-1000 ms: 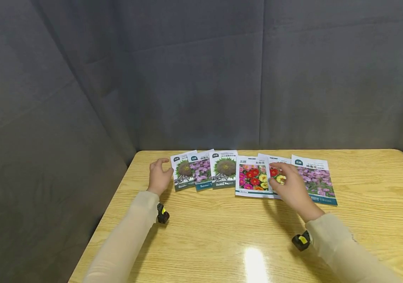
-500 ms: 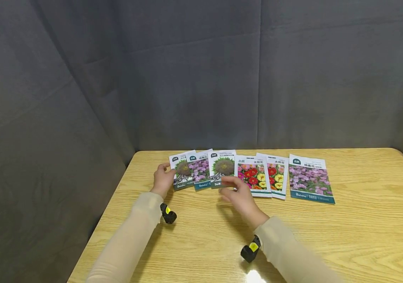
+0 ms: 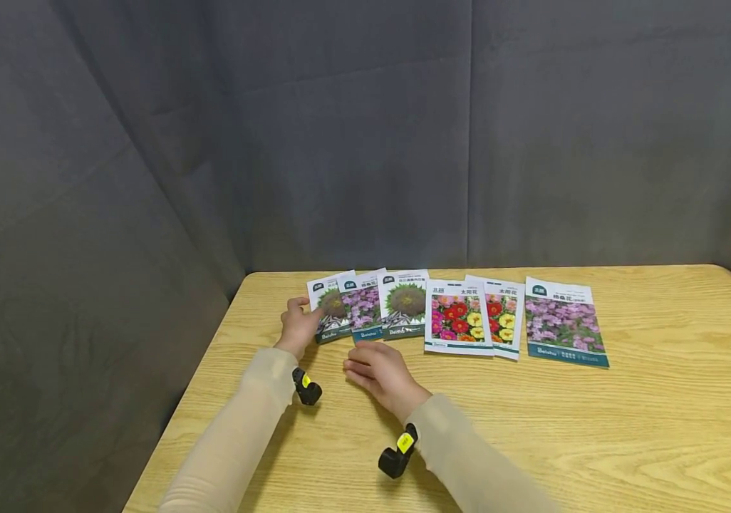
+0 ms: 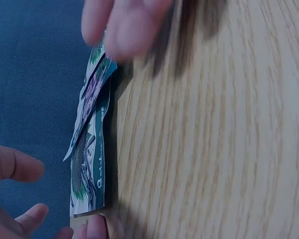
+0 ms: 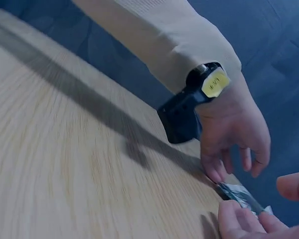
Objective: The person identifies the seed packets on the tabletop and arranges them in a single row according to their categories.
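Several flower seed packets lie in a row on the wooden table in the head view. My left hand [image 3: 300, 326] is at the left edge of the leftmost packet [image 3: 330, 308], its fingertips right at that edge with the fingers loosely bent. A purple-flower packet [image 3: 360, 305] overlaps this one, and another green-and-brown packet [image 3: 405, 305] follows. Just in front of these, my right hand [image 3: 381, 374] hovers with relaxed fingers and holds nothing. The left wrist view has the leftmost packet [image 4: 89, 169] between the left hand [image 4: 12, 199] and the right hand's fingers [image 4: 129, 30].
Two overlapping packets with red and yellow flowers [image 3: 458, 320] lie right of the middle. Farther right is a separate purple-flower packet [image 3: 564, 320]. Behind the wooden table [image 3: 660, 420] hangs a dark grey curtain [image 3: 365, 142], which also runs along the left side.
My right hand has swept left from the red-and-yellow packets to in front of the left group. My left hand has moved slightly right, closer against the leftmost packet.
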A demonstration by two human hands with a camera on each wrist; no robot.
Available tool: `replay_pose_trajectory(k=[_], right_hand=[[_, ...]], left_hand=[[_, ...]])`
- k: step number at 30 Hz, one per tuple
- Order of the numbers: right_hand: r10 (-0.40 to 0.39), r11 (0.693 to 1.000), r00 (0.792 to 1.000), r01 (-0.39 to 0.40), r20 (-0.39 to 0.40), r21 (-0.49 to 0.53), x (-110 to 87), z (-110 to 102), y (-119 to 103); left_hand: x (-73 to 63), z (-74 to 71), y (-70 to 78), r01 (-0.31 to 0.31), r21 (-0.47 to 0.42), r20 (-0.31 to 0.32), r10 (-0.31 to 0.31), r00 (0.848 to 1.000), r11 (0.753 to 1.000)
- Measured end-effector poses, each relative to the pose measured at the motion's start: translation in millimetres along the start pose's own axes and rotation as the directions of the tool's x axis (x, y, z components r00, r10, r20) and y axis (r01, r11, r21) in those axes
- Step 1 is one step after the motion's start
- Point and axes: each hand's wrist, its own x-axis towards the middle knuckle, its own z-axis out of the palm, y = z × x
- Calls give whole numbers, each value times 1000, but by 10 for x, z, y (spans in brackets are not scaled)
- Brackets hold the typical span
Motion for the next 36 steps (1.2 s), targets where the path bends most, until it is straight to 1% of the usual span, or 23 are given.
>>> replay_pose_trajectory(k=[3, 7, 11, 15, 19, 20, 22, 25, 26, 27, 30, 33, 36], right_hand=[[32, 997, 999, -34, 26, 76, 54, 66, 61], [48, 980, 998, -56, 47, 190, 124, 143, 125], [57, 954, 997, -67, 44, 294, 191, 205, 164], [78, 918, 996, -84, 30, 387, 258, 250, 174], [93, 891, 996, -90, 16, 445, 310, 285, 160], [94, 888, 995, -90, 15, 452, 318, 289, 154], [92, 885, 996, -89, 15, 457, 325, 291, 148], [88, 882, 996, -88, 22, 463, 330, 286, 153], [84, 881, 996, -87, 27, 465, 330, 284, 156], [84, 877, 996, -89, 31, 472, 331, 283, 160], [81, 867, 996, -91, 43, 490, 333, 281, 166], [81, 856, 995, -96, 51, 509, 331, 280, 164], [82, 845, 995, -102, 62, 524, 325, 280, 167]], left_hand=[[-3, 2, 5, 1, 26, -3, -1, 1000, 1000], [-22, 13, 28, 5, 49, 9, -5, 1000, 999], [-60, 27, 60, 17, 64, 35, -19, 999, 998], [-79, 24, 71, 20, 66, 34, -22, 999, 998], [-37, -8, 39, 35, 11, 30, -35, 999, 999], [-8, -14, -2, 15, -18, 22, -14, 1000, 1000], [37, -27, -42, 24, -68, 35, -22, 999, 997], [55, -54, -84, 43, -138, 69, -34, 997, 990], [56, -68, -98, 51, -165, 84, -37, 996, 985], [48, -86, -85, 84, -172, 107, -66, 992, 982], [31, -149, -103, 95, -208, 133, -68, 989, 974], [18, -212, -115, 105, -249, 136, -72, 988, 963], [-39, -267, -107, 107, -285, 132, -71, 989, 953]])
